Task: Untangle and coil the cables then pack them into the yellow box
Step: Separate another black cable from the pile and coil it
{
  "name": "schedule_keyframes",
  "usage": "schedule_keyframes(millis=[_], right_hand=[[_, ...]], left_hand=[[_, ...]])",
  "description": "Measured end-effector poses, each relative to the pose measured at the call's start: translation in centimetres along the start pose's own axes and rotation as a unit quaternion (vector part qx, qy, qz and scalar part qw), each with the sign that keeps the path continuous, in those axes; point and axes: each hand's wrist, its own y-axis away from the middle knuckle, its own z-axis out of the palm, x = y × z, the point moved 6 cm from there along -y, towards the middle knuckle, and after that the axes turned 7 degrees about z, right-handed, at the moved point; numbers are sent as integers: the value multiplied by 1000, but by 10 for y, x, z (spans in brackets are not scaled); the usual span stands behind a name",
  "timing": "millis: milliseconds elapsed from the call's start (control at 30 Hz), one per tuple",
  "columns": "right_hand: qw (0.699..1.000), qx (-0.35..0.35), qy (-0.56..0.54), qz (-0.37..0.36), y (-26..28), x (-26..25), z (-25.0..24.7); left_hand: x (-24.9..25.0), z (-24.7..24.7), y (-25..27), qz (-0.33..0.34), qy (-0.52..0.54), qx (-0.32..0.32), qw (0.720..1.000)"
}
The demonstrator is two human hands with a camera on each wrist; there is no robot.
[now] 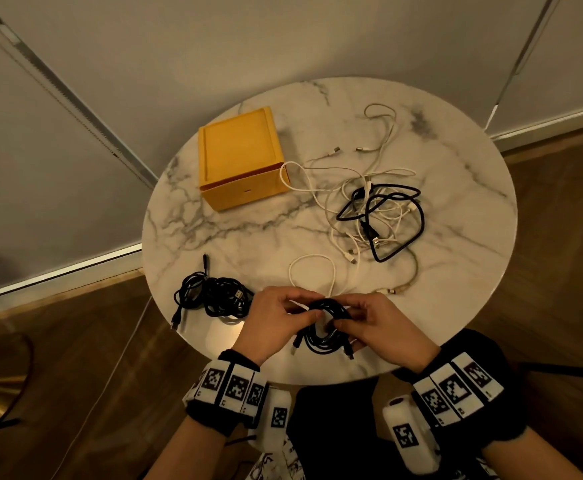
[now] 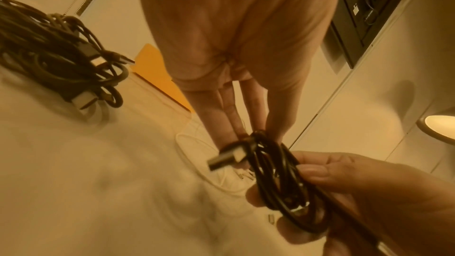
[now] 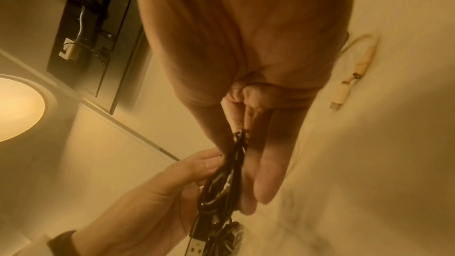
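Both hands (image 1: 321, 320) pinch black cable coil (image 1: 324, 336).

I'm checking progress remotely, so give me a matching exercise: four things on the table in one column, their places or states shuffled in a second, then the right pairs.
Things:
1. yellow box
2. black coil
3. black bundle
4. mixed tangle

States:
A. loose, still tangled, on the table's right side
B. held by the left hand and right hand
C. coiled, lying at the table's near left edge
D. at the far left

Pairs: 1-D, 2-B, 3-C, 4-A
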Motion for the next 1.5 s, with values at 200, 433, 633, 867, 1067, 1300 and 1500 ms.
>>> schedule_keyframes(millis=[200, 433, 633, 867, 1067, 1300, 1500], right_hand=[[996, 26, -86, 16, -9, -14, -2], [997, 7, -5, 71, -28, 16, -1], [998, 50, 24, 28, -27, 33, -2], [999, 39, 5, 16, -25, 36, -5], [998, 53, -8, 13, -25, 42, -4], [998, 50, -25, 17, -25, 43, -6], [993, 55, -94, 51, -31, 46, -11]], left_hand=[[13, -43, 1, -26, 16, 67, 997], [-6, -167, 0, -45, -84, 204, 974], [-26, -210, -49, -50, -220, 169, 960], [-28, -164, -106, -32, -369, -63, 927], [-44, -160, -118, -69, -349, -69, 932], [-55, -168, -119, -70, -354, -23, 932], [-36, -155, -125, -44, -393, -65, 916]])
